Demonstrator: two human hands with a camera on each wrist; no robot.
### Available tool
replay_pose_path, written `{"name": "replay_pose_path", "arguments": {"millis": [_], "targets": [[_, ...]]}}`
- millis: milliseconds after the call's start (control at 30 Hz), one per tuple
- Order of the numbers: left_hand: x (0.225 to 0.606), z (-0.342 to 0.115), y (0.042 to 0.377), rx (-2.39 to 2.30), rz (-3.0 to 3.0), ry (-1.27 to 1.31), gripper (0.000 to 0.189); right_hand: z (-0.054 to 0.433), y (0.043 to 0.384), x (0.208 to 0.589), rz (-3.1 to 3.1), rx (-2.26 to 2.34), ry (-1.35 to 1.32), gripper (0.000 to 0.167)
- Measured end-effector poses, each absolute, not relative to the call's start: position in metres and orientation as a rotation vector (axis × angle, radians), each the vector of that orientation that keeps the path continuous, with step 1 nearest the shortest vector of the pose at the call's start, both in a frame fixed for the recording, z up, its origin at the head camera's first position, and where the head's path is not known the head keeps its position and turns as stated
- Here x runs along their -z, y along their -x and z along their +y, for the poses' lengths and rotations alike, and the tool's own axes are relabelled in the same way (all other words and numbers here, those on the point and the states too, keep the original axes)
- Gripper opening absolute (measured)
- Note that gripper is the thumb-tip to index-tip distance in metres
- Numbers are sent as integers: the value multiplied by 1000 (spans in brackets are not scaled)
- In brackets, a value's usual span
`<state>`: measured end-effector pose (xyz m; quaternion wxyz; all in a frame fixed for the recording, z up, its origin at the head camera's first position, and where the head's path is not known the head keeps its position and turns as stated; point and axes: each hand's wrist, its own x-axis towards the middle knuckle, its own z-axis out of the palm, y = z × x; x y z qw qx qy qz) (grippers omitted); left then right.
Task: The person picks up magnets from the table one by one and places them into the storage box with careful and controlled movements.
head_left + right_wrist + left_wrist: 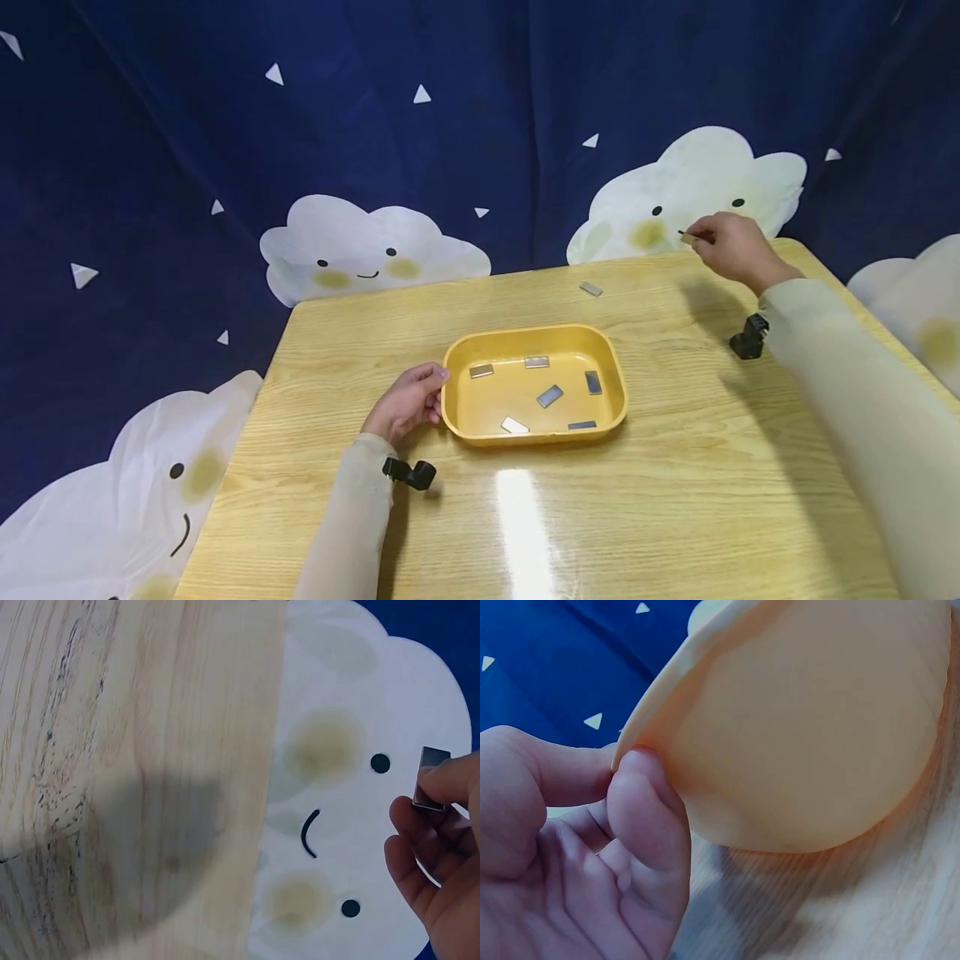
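Observation:
A yellow plastic tray [532, 439] stands on the wooden table, with several small flat metal blocks [550, 396] scattered over its floor. My left hand [408, 402] pinches the tray's left rim between thumb and fingers; the left wrist view shows the thumb [646, 802] against the tray's wall. Raised above the table's far right corner, my right hand [735, 247] holds one small rectangular metal block [431, 778] between thumb and fingertips. Another metal block [591, 288] lies on the table behind the tray, to the left of the right hand.
The wooden table [337, 350] ends at the back against a dark blue curtain [465, 142] printed with white clouds and triangles. A black wrist camera [748, 337] sits on the right sleeve and another black camera [411, 473] on the left.

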<state>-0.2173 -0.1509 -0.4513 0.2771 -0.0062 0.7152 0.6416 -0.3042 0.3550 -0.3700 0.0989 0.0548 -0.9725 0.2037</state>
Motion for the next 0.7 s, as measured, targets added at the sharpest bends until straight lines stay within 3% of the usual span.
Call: {"name": "replay_pose_path", "arguments": {"millis": [700], "targets": [[454,-149,217,-1752,1867,19,22,316,283,340,-2772,-536,-395,22]]}}
